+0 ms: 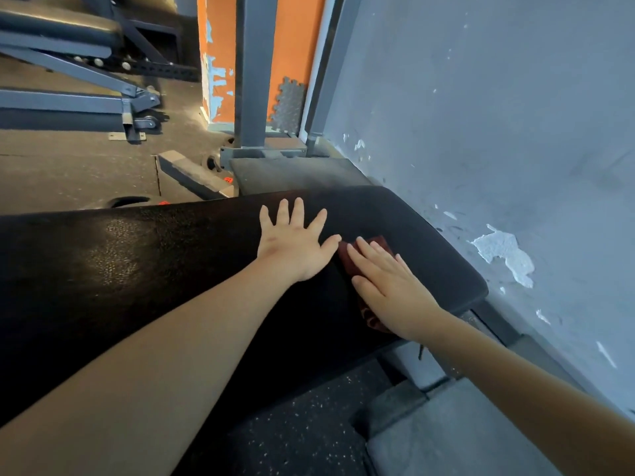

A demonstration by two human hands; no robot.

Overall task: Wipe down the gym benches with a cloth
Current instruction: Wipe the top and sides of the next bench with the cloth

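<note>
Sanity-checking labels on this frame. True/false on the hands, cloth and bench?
1. The right hand presses a cloth flat on the bench. True.
2. The left hand holds a spray bottle. False: it lies flat on the bench, fingers spread, holding nothing.
3. The cloth is white. False: it is dark red.
4. Paint is peeling off the wall beside the bench. True.

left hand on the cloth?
No, the left hand lies flat with fingers spread on the bare bench pad, while the dark red cloth sits under the right hand.
</note>
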